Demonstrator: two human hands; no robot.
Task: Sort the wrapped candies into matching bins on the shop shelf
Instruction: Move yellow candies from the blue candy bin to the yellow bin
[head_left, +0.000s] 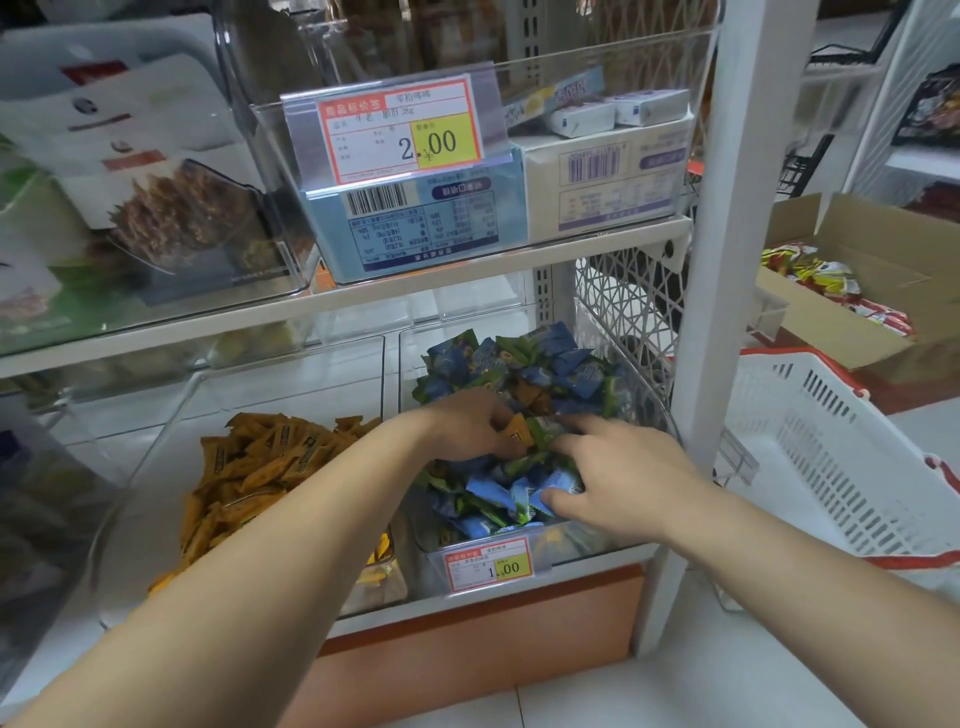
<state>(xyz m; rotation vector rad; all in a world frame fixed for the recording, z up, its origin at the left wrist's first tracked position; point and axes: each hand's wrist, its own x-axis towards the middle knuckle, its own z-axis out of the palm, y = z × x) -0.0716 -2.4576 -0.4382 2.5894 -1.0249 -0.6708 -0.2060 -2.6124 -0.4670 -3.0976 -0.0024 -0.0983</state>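
Observation:
On the bottom shelf two clear bins stand side by side. The left bin (156, 441) holds orange wrapped candies (249, 467). The right bin (561, 545) is heaped with blue and green wrapped candies (519, 364), with a few orange ones mixed in. My left hand (467, 423) reaches into the right bin and grips an orange candy (517, 434) between curled fingers. My right hand (623, 473) lies on the blue and green pile with fingers spread, touching the wrappers.
A price tag (491, 569) hangs on the right bin's front. The upper shelf carries clear bins with blue and white boxes (415, 218) and snack bags (171, 208). A white shelf post (727, 260), a white basket (831, 467) and an open carton (883, 291) stand at the right.

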